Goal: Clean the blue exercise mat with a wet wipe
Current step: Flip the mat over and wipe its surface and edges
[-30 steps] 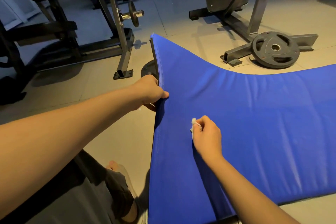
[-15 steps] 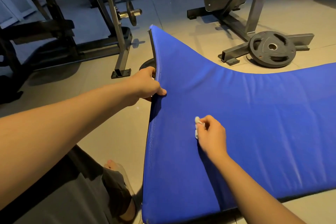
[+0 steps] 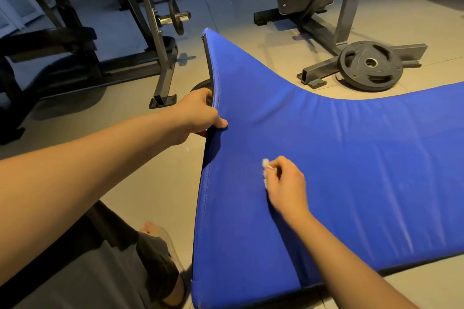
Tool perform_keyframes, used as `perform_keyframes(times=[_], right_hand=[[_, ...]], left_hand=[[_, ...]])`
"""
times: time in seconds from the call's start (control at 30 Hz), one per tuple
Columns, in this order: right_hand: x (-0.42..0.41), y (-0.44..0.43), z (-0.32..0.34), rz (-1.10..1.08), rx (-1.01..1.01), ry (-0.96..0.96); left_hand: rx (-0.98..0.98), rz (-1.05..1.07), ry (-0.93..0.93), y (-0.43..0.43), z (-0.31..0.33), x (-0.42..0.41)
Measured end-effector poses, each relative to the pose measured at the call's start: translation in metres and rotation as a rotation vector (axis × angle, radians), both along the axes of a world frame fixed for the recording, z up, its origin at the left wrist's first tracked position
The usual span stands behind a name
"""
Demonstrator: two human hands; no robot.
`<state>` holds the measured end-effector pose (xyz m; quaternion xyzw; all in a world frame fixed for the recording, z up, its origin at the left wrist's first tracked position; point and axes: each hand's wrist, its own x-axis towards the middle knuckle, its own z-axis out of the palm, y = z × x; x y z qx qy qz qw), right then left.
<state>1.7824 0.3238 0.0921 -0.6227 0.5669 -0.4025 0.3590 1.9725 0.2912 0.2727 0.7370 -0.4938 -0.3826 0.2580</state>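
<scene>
Blue padded vinyl exercise mat (image 3: 339, 170): on the tiled floor (image 3: 150, 170), its left edge lifted. Left hand (image 3: 200, 114): clamped on that raised edge, thumb on top. Right hand (image 3: 285, 183): fingers pinched around a small crumpled white wet wipe (image 3: 265, 164), pressed against the mat's top. Grey round weight plate (image 3: 370, 68): on the floor beyond the mat.

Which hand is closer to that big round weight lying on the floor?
Right. The right hand holds the wet wipe on the blue mat, below and left of the weight plate. The left hand grips the mat's left edge, farther away.
</scene>
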Motion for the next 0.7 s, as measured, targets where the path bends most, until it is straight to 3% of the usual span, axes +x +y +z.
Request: perform_keyframes(times=[0.07,0.1,0.23,0.33,0.37,0.53,0.6,0.7], right_hand=[[-0.003,-0.003,0.000,-0.048,0.133,0.085],[-0.001,-0.004,0.009,-0.050,0.200,0.006],[0.013,-0.010,0.072,0.125,0.316,-0.797],[0.017,-0.014,0.097,0.181,0.413,-0.967],[0.018,-0.014,0.095,0.169,0.396,-0.894],[0.023,-0.013,0.066,0.104,-0.069,-0.018],[0.026,-0.011,0.065,0.114,-0.204,0.079],[0.033,0.000,0.066,0.146,-0.184,-0.009]], left_hand=[[0.029,0.001,0.011,0.001,-0.003,0.002],[0.042,0.003,0.017,0.001,-0.005,0.004],[0.071,0.003,0.045,-0.001,-0.006,0.008],[0.071,0.010,0.039,-0.002,-0.005,0.007],[0.067,0.015,0.038,-0.003,-0.005,0.006],[0.050,0.026,0.020,-0.004,-0.001,0.004],[0.043,0.027,0.016,-0.003,-0.002,0.002],[0.043,0.032,0.015,-0.001,-0.001,0.000]])
